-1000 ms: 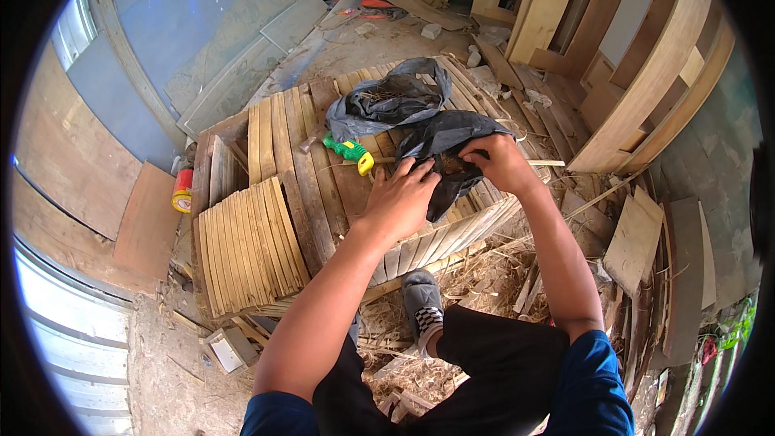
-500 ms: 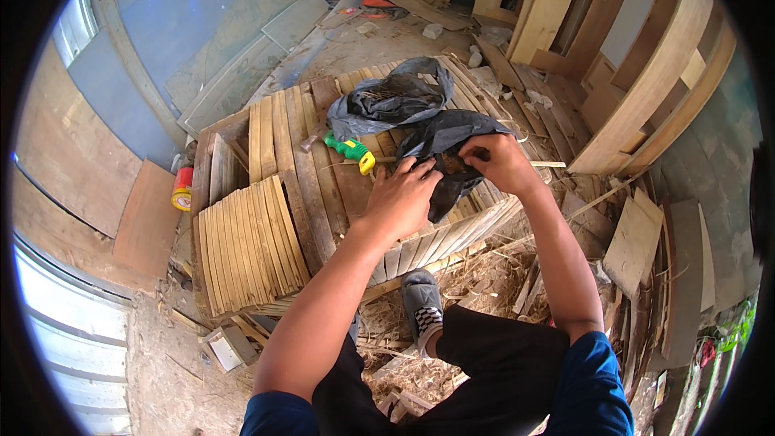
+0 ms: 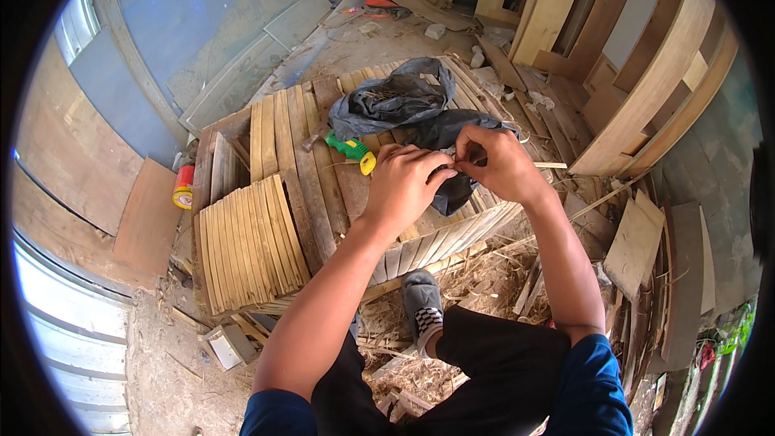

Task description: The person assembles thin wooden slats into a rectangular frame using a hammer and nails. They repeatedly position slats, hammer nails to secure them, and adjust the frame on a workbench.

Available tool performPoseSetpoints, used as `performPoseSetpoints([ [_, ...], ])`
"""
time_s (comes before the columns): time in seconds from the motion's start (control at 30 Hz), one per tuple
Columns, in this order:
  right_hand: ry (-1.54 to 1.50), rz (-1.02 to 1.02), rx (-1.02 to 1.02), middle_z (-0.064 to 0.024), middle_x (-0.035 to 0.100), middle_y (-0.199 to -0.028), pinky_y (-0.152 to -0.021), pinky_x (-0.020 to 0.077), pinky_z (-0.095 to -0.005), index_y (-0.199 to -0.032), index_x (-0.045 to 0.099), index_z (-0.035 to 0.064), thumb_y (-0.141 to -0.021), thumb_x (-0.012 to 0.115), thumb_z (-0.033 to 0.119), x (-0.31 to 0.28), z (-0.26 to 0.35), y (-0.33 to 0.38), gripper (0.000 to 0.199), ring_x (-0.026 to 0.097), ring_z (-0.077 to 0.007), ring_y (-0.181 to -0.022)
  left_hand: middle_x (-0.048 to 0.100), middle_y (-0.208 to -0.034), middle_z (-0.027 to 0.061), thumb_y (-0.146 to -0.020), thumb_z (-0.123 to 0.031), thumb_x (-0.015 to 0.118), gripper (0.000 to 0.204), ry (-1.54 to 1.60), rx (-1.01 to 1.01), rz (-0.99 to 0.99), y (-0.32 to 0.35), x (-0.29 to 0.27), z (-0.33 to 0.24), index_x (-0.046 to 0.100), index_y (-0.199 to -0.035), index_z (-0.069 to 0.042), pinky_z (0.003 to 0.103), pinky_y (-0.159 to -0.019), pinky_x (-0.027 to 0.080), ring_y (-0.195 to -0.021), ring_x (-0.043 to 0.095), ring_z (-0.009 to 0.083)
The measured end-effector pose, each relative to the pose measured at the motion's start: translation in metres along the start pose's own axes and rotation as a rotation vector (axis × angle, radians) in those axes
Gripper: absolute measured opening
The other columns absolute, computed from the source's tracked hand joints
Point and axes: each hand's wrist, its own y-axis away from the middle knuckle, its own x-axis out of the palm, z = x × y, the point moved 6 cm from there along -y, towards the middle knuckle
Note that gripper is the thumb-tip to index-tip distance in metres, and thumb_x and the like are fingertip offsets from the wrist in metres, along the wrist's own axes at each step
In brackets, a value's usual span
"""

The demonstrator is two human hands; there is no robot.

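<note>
Over the near side of the slatted wooden platform [image 3: 316, 182], the person's two hands meet, fingertip to fingertip, above a black plastic bag [image 3: 454, 197]. The left hand [image 3: 406, 179] bends its fingers inward, palm down; the right hand [image 3: 502, 163] curls its thumb and forefinger into a loop. Both look set in a pinch, but whether either is closed on something small cannot be told, because the fingers cover the spot where they meet. The bag lies crumpled beneath and just beyond them, partly hidden by the hands. Farther off, a second black bag [image 3: 353, 119] sits with its mouth spread around thin, dark pieces [image 3: 392, 92]. A tool with a green and yellow handle [image 3: 350, 148] rests near the left hand.

For fine work like this, light fingertip pressure seems best, with one hand steadying while the other turns or pulls. Keeping both hands low over the bag would probably catch anything that slips, and loose plastic should stay clear of the fingertips.
</note>
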Motion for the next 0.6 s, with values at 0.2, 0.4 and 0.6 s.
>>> performPoseSetpoints([
  [0.2,-0.093,-0.026,0.004,-0.0104,0.073,-0.090,-0.078,0.0586,-0.0349,-0.099,0.069,-0.0018,-0.088,0.076,-0.006,-0.001,0.004,0.003,0.013,0.073,-0.0199,-0.084,0.080,-0.095,0.0103,-0.094,-0.018,0.080,0.017,0.258,-0.147,0.067,-0.005,-0.002,0.006,0.078,-0.105,-0.004,0.037,-0.083,0.055,-0.086,0.075,0.0237],
  [0.4,-0.446,-0.191,0.003,-0.0120,0.075,-0.103,-0.083,0.0601,-0.0307,-0.110,0.075,-0.0064,-0.093,0.076,-0.005,0.002,0.018,-0.005,0.016,0.073,-0.0171,-0.092,0.080,-0.106,0.0141,-0.103,-0.019,0.073,0.024,1.056,-0.581,0.037,0.005,-0.014,0.016,0.076,-0.115,0.002,0.031,-0.092,0.057,-0.102,0.076,0.0189],
  [0.6,-0.617,-0.235,-0.094,-0.0117,0.074,-0.108,-0.089,0.0561,-0.0301,-0.108,0.077,-0.0046,-0.095,0.075,-0.006,0.030,0.048,-0.017,0.013,0.069,-0.0157,-0.099,0.079,-0.106,0.0108,-0.106,-0.025,0.070,0.029,1.125,-0.615,-0.144,0.017,-0.053,0.016,0.075,-0.114,0.002,0.033,-0.090,0.056,-0.099,0.074,0.0173],
])
